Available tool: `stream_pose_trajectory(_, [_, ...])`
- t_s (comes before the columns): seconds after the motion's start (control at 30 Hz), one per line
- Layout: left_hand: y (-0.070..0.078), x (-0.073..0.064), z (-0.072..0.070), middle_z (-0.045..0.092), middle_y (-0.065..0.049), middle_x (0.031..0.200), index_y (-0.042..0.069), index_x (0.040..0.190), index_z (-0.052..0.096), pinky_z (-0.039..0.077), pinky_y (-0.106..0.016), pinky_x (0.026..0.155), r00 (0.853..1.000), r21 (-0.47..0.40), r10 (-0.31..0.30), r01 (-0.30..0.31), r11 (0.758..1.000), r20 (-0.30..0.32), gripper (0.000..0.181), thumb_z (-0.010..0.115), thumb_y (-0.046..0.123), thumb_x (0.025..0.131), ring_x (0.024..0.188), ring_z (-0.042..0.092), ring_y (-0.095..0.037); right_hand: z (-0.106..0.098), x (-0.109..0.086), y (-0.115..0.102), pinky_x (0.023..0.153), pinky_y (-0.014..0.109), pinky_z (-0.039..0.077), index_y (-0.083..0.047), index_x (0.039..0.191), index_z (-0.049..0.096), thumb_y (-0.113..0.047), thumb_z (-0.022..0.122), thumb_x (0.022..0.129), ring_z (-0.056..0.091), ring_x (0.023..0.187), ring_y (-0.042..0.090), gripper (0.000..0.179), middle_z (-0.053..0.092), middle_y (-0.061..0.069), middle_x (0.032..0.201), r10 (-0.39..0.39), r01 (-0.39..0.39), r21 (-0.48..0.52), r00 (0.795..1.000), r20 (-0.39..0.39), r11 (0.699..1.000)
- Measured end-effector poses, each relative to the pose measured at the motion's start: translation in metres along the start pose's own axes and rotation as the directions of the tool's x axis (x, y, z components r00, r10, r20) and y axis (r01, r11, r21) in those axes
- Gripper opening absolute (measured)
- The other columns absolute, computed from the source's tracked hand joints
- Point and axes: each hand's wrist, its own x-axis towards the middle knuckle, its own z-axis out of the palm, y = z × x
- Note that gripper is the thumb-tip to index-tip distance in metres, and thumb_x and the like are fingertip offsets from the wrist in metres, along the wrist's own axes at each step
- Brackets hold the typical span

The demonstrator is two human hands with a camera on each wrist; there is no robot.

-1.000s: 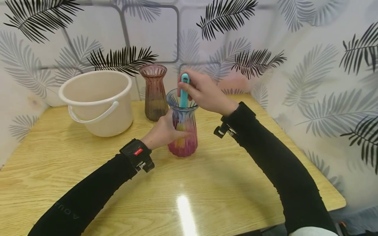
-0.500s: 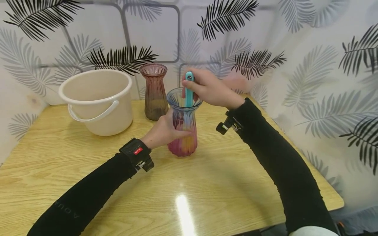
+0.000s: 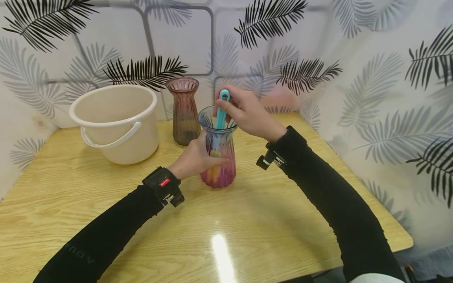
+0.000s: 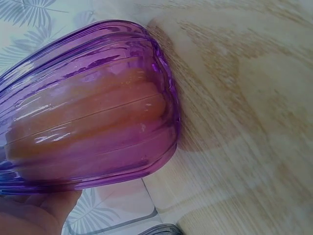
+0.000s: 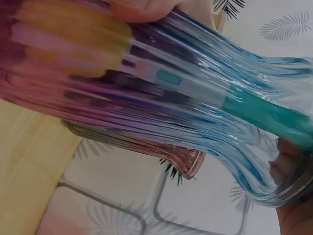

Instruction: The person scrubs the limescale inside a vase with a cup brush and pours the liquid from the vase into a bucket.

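Observation:
A ribbed glass vase [image 3: 226,175], blue at the rim and pink-purple at the base, stands on the table, leaning slightly. My left hand [image 3: 192,158] grips its side, thumb across the front. My right hand [image 3: 249,113] holds the teal handle of a bottle brush [image 3: 220,117] at the vase's mouth, fingers partly inside the rim. Through the glass in the right wrist view, the brush's yellow head [image 5: 80,39] and pale shaft show inside. The left wrist view has the head as an orange shape [image 4: 88,112] near the vase bottom [image 4: 159,147].
Behind the left hand stands a second ribbed vase [image 3: 185,114], pinkish brown. A cream bucket [image 3: 138,137] with its handle hanging down is at the back left. Leaf-patterned walls [image 3: 371,98] border the wooden table [image 3: 177,243] at the back and right.
The right hand swings the brush handle to the right and slightly up, then back left and down. The brush head shifts inside the vase. My left hand keeps its grip in place.

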Motion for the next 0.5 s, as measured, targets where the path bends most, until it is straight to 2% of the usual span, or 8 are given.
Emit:
stream_pose_trajectory(0.13, [-0.001,0.0,-0.001,0.06,-0.004,0.129,0.017,0.152,0.022,0.052,-0.037,0.095,1.0,-0.011,0.012,-0.012,1.0,-0.002,0.1,0.086,0.044,0.079,0.112,0.063,-0.017,0.0,0.005,-0.002,0.064,0.03,0.051,-0.007,0.1,0.058,-0.02,0.05,0.107,0.059,0.066,0.022,0.017,0.068,0.002,0.086,-0.052,0.058,-0.132,0.998,0.048,0.99])
stream_pose_trajectory(0.27, [0.0,0.0,-0.001,0.059,-0.004,0.132,0.018,0.153,0.02,0.051,-0.038,0.097,1.0,-0.022,0.024,-0.024,0.999,0.002,0.102,0.086,0.044,0.079,0.115,0.063,-0.017,-0.004,0.01,-0.006,0.062,0.028,0.049,-0.007,0.099,0.055,-0.02,0.048,0.107,0.058,0.064,0.02,0.017,0.067,0.001,0.084,-0.053,0.076,-0.206,0.992,0.115,0.976])
stream_pose_trajectory(0.37, [0.0,0.0,-0.002,0.06,-0.003,0.132,0.019,0.153,0.02,0.051,-0.038,0.098,1.0,-0.017,0.027,-0.027,0.999,0.004,0.103,0.086,0.046,0.078,0.115,0.062,-0.016,-0.008,0.013,-0.008,0.062,0.029,0.05,-0.007,0.099,0.053,-0.019,0.047,0.108,0.059,0.064,0.02,0.016,0.068,0.002,0.085,-0.023,0.054,-0.209,0.989,0.148,0.976])
stream_pose_trajectory(0.5, [-0.001,0.001,-0.002,0.06,-0.002,0.131,0.019,0.152,0.022,0.051,-0.037,0.097,1.0,0.0,0.031,-0.031,1.0,0.005,0.102,0.086,0.048,0.078,0.116,0.062,-0.015,-0.012,0.014,-0.007,0.063,0.036,0.053,-0.005,0.098,0.054,-0.021,0.046,0.108,0.06,0.065,0.026,0.02,0.069,0.004,0.086,0.045,-0.024,-0.131,0.986,0.16,0.991])
